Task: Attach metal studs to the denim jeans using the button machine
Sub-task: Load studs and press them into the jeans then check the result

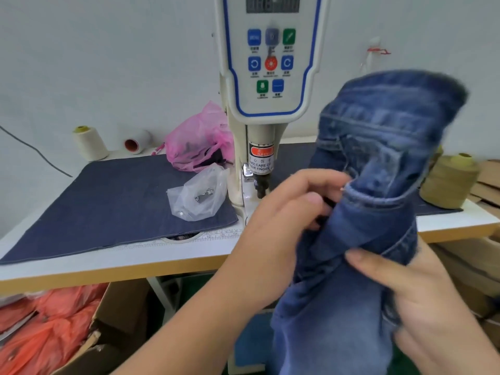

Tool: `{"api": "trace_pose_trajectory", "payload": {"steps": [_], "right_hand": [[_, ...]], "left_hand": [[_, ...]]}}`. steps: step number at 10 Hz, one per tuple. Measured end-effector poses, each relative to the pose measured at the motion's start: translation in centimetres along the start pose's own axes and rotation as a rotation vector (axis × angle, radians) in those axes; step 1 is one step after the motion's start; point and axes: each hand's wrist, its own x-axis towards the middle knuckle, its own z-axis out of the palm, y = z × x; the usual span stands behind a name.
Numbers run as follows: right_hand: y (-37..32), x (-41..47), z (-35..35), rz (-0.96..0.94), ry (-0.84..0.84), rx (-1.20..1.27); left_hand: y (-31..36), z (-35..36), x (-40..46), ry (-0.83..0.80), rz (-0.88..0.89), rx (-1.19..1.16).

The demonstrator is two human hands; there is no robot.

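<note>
Blue denim jeans (378,163) hang bunched in the air in front of the button machine (266,104), their waistband folded over at the top. My left hand (286,212) grips the fabric's left edge with curled fingers, just right of the machine's punch head (261,185). Lower right, my right hand (422,299) holds the jeans from the side, thumb pressed across the cloth. A clear plastic bag (198,194) with small metal pieces inside lies on the table to the left of the machine.
A dark denim mat (108,201) covers the white table (162,263). A pink bag (200,139) and cream thread cones (90,143) stand at the back left, an olive cone (451,182) at the right. Below the table are orange bags (46,331) and a cardboard box (119,320).
</note>
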Motion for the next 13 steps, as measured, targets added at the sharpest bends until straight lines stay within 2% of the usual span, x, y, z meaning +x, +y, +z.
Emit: {"api": "trace_pose_trajectory", "payload": {"steps": [1,2,3,4,5,6,7,8,9,10,11,12,13], "right_hand": [[-0.7,0.3,-1.9,0.225,-0.015,0.276],[-2.3,-0.2,-3.2,0.525,-0.075,0.657],[-2.6,1.0,-3.7,0.581,-0.336,0.885],[-1.7,0.5,-2.9,0.38,-0.157,0.373],[-0.4,2.2,-3.8,0.513,-0.136,0.196],[-1.8,3.7,-1.3,0.487,-0.039,-0.233],[-1.2,1.7,-2.2,0.497,-0.033,-0.132],[0.1,0.6,-2.8,0.43,-0.147,-0.061],[-0.5,-0.3,-2.8,0.314,-0.103,-0.129],[-1.3,1.0,-3.4,0.234,-0.058,-0.215],[-1.9,1.3,-3.6,0.279,-0.05,-0.075],[-1.8,0.8,-4.3,0.494,-0.142,0.256],[-1.4,0.5,-5.0,0.625,-0.159,0.388]], "left_hand": [[0.1,0.3,-0.7,0.124,-0.015,0.281],[-1.0,-0.1,-1.1,0.08,-0.151,0.469],[-2.2,0.2,-1.7,-0.141,-0.388,0.229],[-3.0,1.1,-2.4,-0.098,-0.331,0.213],[-3.5,1.2,-2.5,0.076,-0.223,0.361],[-3.3,1.5,-2.6,0.22,-0.156,0.516],[-3.2,1.9,-2.9,0.272,-0.113,0.675],[-2.8,2.5,-3.2,0.143,-0.095,0.836],[-1.8,3.1,-2.6,-0.121,-0.013,0.695],[-1.4,2.0,-2.6,-0.283,-0.095,0.507],[-0.9,0.1,-2.2,-0.246,-0.278,0.317],[-0.5,-1.3,-1.3,-0.032,-0.352,0.289],[-0.9,-1.6,-1.0,0.143,-0.37,0.27]]}}
